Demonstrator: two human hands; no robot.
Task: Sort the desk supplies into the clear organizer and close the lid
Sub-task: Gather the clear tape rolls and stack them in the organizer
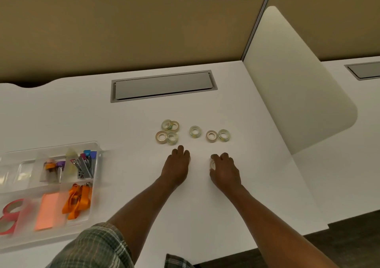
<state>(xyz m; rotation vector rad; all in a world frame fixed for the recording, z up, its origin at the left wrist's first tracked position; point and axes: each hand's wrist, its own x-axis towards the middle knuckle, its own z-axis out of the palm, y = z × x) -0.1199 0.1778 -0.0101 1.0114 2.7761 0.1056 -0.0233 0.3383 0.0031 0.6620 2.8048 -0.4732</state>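
Observation:
Several small clear tape rolls lie on the white desk: a cluster on the left, a single roll in the middle and a pair on the right. Just in front of them, my right hand curls its fingers round another clear tape roll. My left hand lies palm down on the desk with fingers bent; a pale sliver of a roll shows at its right edge, the rest hidden. The clear organizer stands open at the far left, about a forearm's length from my left hand.
The organizer's compartments hold staplers, glue sticks, orange lanyards, pink sticky notes and red tape. A grey cable hatch is set into the desk behind the rolls. A white divider panel rises on the right.

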